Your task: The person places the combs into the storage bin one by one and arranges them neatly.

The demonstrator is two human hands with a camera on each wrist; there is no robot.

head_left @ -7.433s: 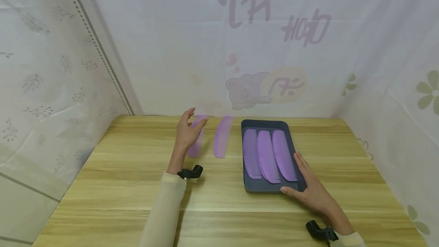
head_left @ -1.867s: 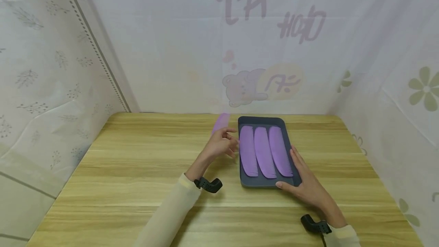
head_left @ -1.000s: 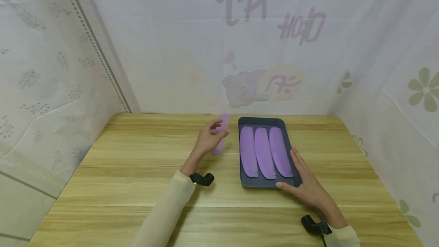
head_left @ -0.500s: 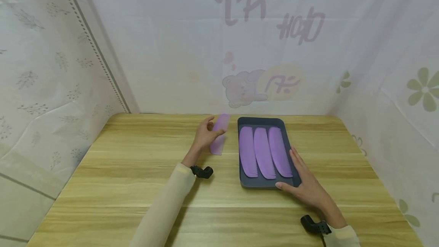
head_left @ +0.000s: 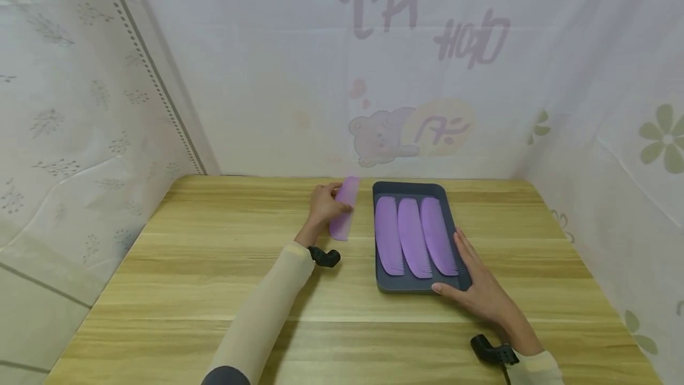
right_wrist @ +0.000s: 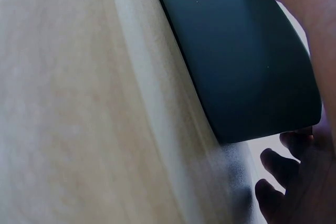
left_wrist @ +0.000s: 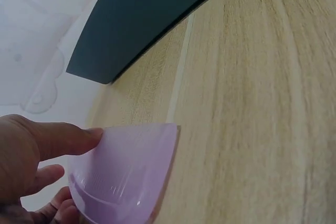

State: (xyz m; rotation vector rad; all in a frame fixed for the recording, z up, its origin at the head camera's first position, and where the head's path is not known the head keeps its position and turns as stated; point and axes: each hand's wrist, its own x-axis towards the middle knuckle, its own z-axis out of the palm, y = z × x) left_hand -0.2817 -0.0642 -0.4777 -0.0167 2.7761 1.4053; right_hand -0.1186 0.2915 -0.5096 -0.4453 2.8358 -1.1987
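Observation:
My left hand (head_left: 325, 204) is at a translucent purple comb (head_left: 344, 218) left of the tray, thumb on its toothed edge and fingers at its curved back. The left wrist view shows the thumb over the near end of the comb (left_wrist: 126, 171), which lies close over the table. A dark blue-grey tray (head_left: 417, 285) holds three visible purple combs side by side: a left comb (head_left: 389, 236), a middle comb (head_left: 414, 239) and a right comb (head_left: 438, 236). At the tray's front right corner rests my right hand (head_left: 483, 293), thumb at the front rim, fingers nearly straight along the right side.
The wood-grain table (head_left: 214, 314) runs back to a printed white cloth (head_left: 267, 106), and more cloth hangs at both sides. In the left wrist view the tray wall (left_wrist: 152, 19) stands beyond the comb.
Of two combs left of the tray earlier, the left one is gone from there. My left hand has come back from the tray's left edge and closed on the remaining comb. My right hand stays.

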